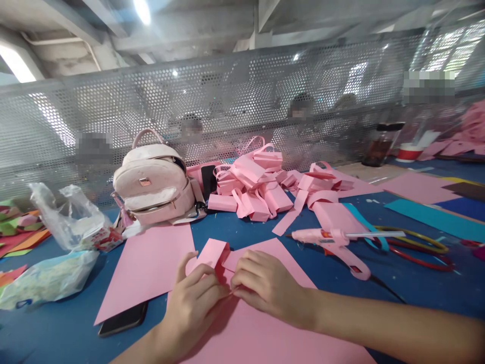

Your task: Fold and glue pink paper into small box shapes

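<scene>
My left hand point(193, 303) and my right hand point(265, 283) meet over a pink paper sheet point(265, 338) on the blue table point(333, 273). Both pinch a small folded pink paper piece point(212, 254) that stands up as a loop between the fingertips. A second pink sheet point(147, 265) lies flat to the left of my hands. A black phone point(123, 319) pokes out from under that sheet's near corner.
A pink glue gun point(333, 241) lies to the right, with scissors point(413, 247) beyond it. A pile of folded pink paper pieces point(257, 184) and a pink backpack point(155, 184) stand at the back. Plastic bags point(56, 253) lie left. A perforated metal screen point(242, 101) closes the far side.
</scene>
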The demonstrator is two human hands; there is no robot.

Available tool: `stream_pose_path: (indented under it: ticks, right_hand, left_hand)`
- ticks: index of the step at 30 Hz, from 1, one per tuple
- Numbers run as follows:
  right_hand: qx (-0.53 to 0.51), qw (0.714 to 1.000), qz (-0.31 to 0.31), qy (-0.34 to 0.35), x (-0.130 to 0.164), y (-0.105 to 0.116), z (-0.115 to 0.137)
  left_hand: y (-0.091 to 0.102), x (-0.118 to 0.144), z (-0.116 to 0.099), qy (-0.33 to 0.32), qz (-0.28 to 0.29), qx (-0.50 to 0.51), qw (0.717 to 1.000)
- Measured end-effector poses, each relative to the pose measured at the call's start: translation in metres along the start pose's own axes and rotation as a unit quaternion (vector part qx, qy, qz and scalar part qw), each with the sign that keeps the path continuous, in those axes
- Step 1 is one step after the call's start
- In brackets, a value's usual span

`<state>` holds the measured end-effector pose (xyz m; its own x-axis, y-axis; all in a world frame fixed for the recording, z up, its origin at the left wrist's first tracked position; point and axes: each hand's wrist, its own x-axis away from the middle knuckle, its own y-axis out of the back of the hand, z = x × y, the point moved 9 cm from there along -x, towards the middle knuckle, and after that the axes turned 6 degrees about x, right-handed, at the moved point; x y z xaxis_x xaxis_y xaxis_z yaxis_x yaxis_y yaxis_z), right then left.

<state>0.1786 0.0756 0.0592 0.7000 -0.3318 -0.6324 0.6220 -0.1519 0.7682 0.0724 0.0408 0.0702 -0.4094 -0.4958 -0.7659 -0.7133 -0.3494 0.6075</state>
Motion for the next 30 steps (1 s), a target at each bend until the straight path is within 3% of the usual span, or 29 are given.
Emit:
stream_pose_path:
  ticks: [7, 18, 30]
  right_hand:
    - [-0.045, 0.999, 0.005, -0.01, 0.002, 0.001, -0.003]
    - [0.02, 0.999, -0.001, 0.037, 0.005, 0.001, 0.006]
    - [0.004, 0.999, -0.006, 0.05, 0.003, 0.005, 0.01]
  left_hand:
    - [0.002, 0.004, 0.0, -0.001, -0.005, 0.009, 1.0]
    - [-0.003, 0.007, -0.002, -0.016, -0.003, -0.004, 1.0]
    - [-0.003, 0.006, -0.001, -0.009, 0.001, -0.001, 1.0]
